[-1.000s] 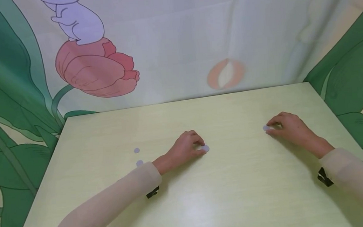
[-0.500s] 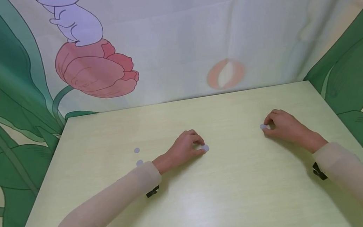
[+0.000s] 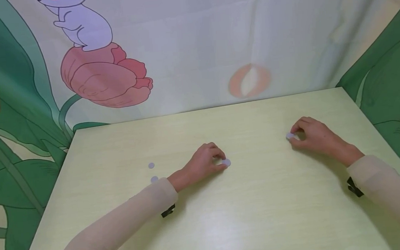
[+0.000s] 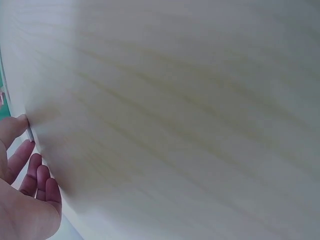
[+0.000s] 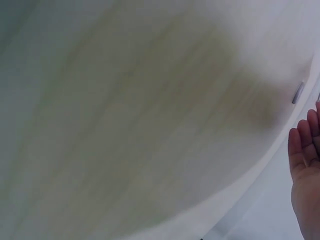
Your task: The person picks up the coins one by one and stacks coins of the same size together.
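Note:
In the head view, the left hand (image 3: 204,163) pinches a small pale disc (image 3: 226,162) by its edge, low over the table. The left wrist view shows that disc (image 4: 30,133) edge-on between the thumb and a finger of the left hand (image 4: 30,185). To the right, the thumb and forefinger of the right hand (image 3: 321,138) are at the near side of another pale disc (image 3: 289,135), pinching it. A disc (image 5: 298,93) appears edge-on beyond the fingers of the right hand (image 5: 307,165) in the right wrist view; its contact with them is hidden there.
Two more pale discs, one (image 3: 151,165) farther back and one (image 3: 154,179) beside the left sleeve, lie on the light wooden table (image 3: 255,214). A printed curtain (image 3: 188,56) hangs behind the table's back edge.
The right hand and its disc have shifted a little left and away from the person. The left hand has stayed nearly still, holding its disc.

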Motion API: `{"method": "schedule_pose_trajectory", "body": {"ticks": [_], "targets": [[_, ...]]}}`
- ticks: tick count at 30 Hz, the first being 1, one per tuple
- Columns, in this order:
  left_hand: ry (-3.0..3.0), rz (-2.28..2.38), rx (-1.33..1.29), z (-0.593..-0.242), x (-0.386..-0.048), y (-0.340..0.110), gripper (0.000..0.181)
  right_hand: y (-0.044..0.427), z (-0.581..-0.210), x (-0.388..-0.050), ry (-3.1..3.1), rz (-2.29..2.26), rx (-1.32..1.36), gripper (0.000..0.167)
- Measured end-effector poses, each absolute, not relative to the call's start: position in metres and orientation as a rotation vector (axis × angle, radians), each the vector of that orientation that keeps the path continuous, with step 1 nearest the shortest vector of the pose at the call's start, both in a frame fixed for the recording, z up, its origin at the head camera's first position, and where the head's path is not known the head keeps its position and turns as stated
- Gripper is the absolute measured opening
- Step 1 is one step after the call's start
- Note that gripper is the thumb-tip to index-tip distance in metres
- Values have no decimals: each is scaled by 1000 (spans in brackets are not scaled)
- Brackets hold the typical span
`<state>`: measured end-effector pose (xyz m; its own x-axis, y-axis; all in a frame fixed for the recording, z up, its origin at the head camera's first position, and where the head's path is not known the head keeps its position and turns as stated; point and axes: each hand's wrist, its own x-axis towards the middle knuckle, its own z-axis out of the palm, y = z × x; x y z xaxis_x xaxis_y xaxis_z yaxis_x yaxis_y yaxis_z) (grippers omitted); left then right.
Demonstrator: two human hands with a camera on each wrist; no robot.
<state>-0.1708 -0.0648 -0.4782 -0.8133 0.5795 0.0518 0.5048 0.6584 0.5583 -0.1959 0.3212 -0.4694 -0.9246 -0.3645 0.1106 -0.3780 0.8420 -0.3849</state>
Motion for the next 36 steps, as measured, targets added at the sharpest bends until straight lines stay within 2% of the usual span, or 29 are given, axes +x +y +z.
{"method": "schedule_pose_trajectory", "body": {"ticks": [9, 36], "targets": [[2740, 865, 888, -478, -170, -65, 18, 320, -472, -193, -2868, 635, 704, 20], [2730, 835, 885, -479, -171, -62, 20, 291, -459, -179, -2859, 694, 865, 20]]}}
